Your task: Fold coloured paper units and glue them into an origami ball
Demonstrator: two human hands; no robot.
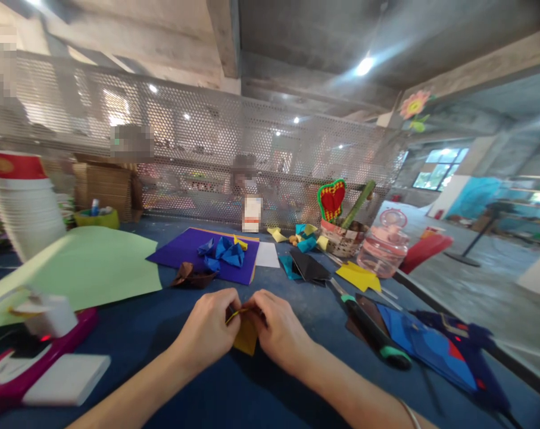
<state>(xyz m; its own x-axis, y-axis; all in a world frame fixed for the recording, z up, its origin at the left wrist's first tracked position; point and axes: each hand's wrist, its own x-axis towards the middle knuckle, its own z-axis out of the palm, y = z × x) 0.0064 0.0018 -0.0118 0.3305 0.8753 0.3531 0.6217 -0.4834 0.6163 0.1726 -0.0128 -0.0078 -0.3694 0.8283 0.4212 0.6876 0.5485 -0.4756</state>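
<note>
A piece of yellow paper [245, 336] is pinched between my two hands above the blue table, its lower part hanging down between them. My left hand [214, 319] is closed on its left side. From the right, my right hand [276, 328] grips its upper edge, with the fingertips partly hidden. Just beyond my hands lie a brown folded paper [193, 276] and a stack of purple sheets [169, 253] bearing several blue folded paper pieces [229, 252]. Black folded paper [312, 267] rests farther right.
Scissors with black and green handles [374, 330] and a blue glue gun [470, 351] lie at right. A pink clear bottle [383, 244] stands behind. At left are a magenta power strip [80, 333], a white box-shaped charger [68, 378], pale green paper [104, 268] and stacked paper cups [26, 208].
</note>
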